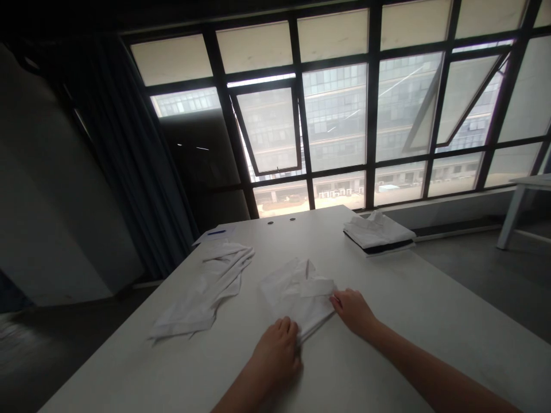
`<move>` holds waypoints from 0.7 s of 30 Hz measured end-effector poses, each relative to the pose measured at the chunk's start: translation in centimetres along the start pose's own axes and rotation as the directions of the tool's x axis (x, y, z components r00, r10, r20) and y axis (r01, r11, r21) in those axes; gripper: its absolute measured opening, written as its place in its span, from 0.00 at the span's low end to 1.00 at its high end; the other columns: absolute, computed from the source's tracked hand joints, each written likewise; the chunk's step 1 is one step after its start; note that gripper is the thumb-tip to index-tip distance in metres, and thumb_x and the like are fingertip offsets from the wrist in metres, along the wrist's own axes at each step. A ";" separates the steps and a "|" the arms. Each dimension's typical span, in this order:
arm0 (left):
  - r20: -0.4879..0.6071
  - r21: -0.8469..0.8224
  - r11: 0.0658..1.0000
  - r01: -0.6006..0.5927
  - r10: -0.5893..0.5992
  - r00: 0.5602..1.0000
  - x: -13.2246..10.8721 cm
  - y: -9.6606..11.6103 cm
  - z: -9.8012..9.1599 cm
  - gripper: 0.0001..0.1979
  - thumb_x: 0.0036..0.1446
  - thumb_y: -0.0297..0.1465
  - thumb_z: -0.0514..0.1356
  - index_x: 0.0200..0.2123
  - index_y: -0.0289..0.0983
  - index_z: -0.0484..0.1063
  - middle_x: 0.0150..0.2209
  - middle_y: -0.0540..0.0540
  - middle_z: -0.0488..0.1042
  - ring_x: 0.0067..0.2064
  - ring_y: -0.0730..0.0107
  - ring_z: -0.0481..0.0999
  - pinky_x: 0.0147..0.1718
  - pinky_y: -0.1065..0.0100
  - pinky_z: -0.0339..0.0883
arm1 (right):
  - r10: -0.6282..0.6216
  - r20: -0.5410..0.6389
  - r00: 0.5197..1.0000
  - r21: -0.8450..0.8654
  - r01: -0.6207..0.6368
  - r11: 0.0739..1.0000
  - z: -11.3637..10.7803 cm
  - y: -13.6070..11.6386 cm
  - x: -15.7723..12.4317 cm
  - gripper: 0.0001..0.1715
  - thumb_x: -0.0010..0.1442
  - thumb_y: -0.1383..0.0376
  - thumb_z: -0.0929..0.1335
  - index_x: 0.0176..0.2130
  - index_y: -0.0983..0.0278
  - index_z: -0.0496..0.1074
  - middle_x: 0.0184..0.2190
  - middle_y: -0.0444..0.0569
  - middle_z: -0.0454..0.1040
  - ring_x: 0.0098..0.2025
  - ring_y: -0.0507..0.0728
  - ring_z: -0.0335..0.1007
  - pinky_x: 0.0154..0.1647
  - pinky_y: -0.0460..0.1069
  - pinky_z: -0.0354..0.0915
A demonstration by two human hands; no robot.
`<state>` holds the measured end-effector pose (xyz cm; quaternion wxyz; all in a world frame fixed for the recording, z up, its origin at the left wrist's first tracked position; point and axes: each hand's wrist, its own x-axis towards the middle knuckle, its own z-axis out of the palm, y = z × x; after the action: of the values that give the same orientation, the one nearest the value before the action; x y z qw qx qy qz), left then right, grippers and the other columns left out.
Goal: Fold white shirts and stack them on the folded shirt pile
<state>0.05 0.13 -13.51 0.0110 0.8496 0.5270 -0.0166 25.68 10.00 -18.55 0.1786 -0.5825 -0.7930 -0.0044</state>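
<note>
A white garment that looks like a shirt (pixel 297 289) lies partly folded in the middle of the table. My left hand (pixel 279 349) has its curled fingers on the near edge of the cloth. At the right corner, my right hand (pixel 353 311) pinches the fabric between thumb and fingers. Near the shirt's right side a flat white band (pixel 317 288) shows, perhaps a collar or cuff; I cannot tell which. The fingertips of my left hand are partly hidden from view.
The white table (pixel 400 338) reaches toward the windows. A loose white garment (pixel 206 298) lies crumpled on its left. Folded clothes (pixel 379 234), white with a black layer, are stacked at the far right. A blue pen (pixel 216 232) rests on paper at the far left corner.
</note>
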 end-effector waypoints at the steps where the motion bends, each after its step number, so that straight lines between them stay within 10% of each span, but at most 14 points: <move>1: -0.016 -0.006 1.000 0.009 -0.009 1.000 -0.1 0.1 -0.2 0.18 0.56 0.34 0.61 0.49 0.36 0.69 0.49 0.38 0.71 0.51 0.52 0.69 0.52 0.55 0.66 | 0.001 0.000 1.000 0.000 -0.001 1.000 0.0 0.0 0.0 0.22 0.72 0.57 0.59 0.33 0.62 0.74 0.31 0.51 0.77 0.38 0.60 0.73 0.40 0.51 0.57; 21: 0.068 0.054 0.998 -0.018 0.015 0.998 1.8 0.3 -0.8 0.15 0.62 0.19 0.50 0.47 0.40 0.68 0.46 0.43 0.74 0.47 0.59 0.74 0.45 0.63 0.69 | -0.006 0.003 1.000 0.005 0.006 1.000 0.0 0.2 0.0 0.23 0.73 0.56 0.58 0.34 0.62 0.74 0.32 0.52 0.78 0.38 0.60 0.73 0.40 0.51 0.56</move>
<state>1.10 1.64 -12.81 0.0058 0.8529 0.5186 -0.0596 25.86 10.08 -18.56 0.1788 -0.5798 -0.7949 -0.0021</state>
